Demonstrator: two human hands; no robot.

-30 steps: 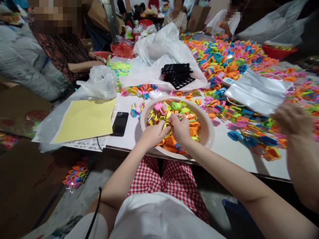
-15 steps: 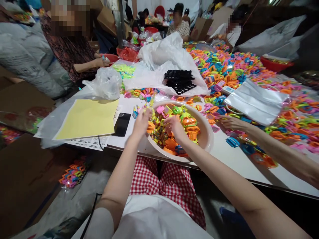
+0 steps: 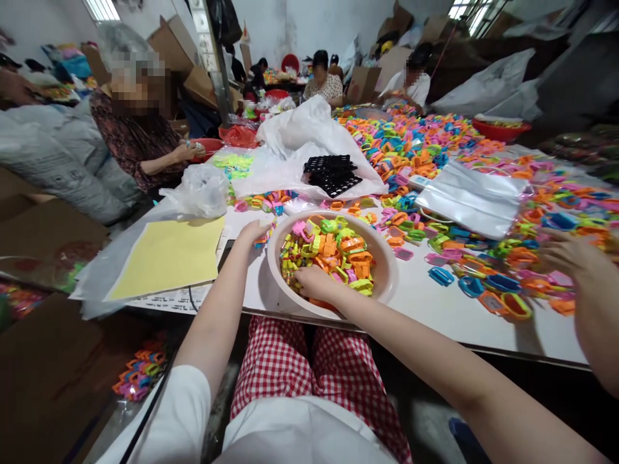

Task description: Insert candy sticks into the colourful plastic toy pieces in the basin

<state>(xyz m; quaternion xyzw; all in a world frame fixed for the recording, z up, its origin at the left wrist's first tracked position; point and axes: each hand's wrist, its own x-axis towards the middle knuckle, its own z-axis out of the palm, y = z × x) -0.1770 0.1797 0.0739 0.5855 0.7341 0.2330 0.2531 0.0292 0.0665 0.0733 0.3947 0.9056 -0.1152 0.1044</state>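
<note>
Hands have split. A second ago both were together over the bowl (image 3: pixel 389 274); now the left hand (image 3: pixel 254 234) is out past its left rim and the right hand (image 3: pixel 315 283) is alone inside. Left fingertips are at a small group of coloured pieces (image 3: pixel 262 243) on the table, just outside the rim; they look close together, but can't tell if anything is pinched, or whether they touch the group. Right fingers point down into the small yellow-and-red parts (image 3: pixel 291 252) in the bowl; tips buried, so can't tell if they're apart or clamped on one. Bigger orange pieces (image 3: pixel 331 246) sit just beyond the right fingers, same bowl. My read: two-handed handling is broken off, left is on the set-down side, right on the supply side. Dark phone (image 3: pixel 225 251) is beside the left wrist, partly hidden by the forearm; yellow sheet (image 3: pixel 169 259) further out that way. Well off the right fingers, a co-worker's hand (image 3: pixel 567 256) is over the loose pieces at far right, clear of the bowl.
</note>
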